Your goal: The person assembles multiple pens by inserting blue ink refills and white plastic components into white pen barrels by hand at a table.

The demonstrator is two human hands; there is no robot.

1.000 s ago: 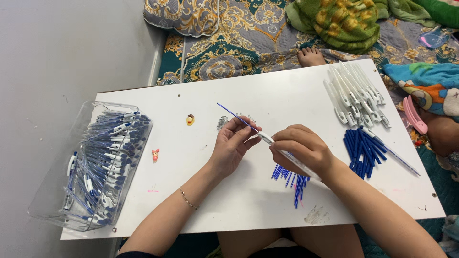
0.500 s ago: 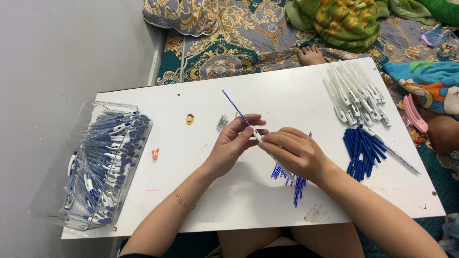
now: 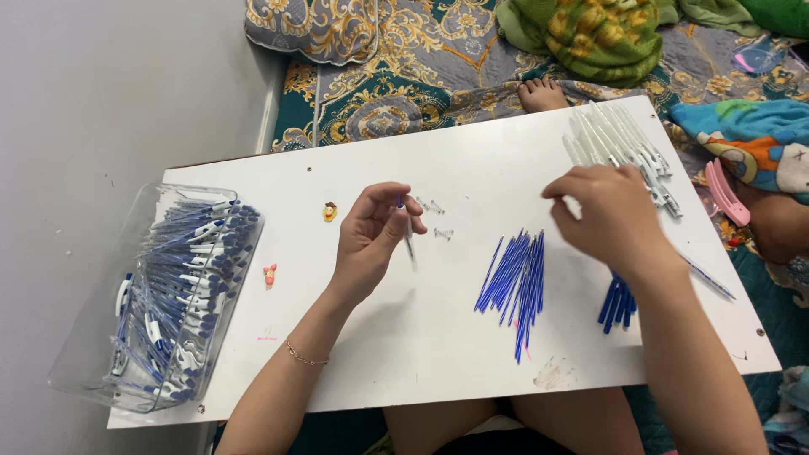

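Hands now apart, earlier joined mid-tabletop. Left hand [image 3: 371, 240] grip pinches thin pen [image 3: 407, 238], centre tabletop. Right hand [image 3: 605, 215] shifted toward right edge, fingers curled over clear barrels [image 3: 619, 139]; hold unclear. Blue refills [image 3: 514, 278] fanned between.

Our white tabletop [image 3: 404, 371], a clear box [image 3: 93, 337] of blue pens at its left edge, our loose blue refills [image 3: 514, 278] mid-board, clear pen barrels [image 3: 619, 143] top right, two small stickers [image 3: 329, 211], tiny clear caps [image 3: 436, 221]
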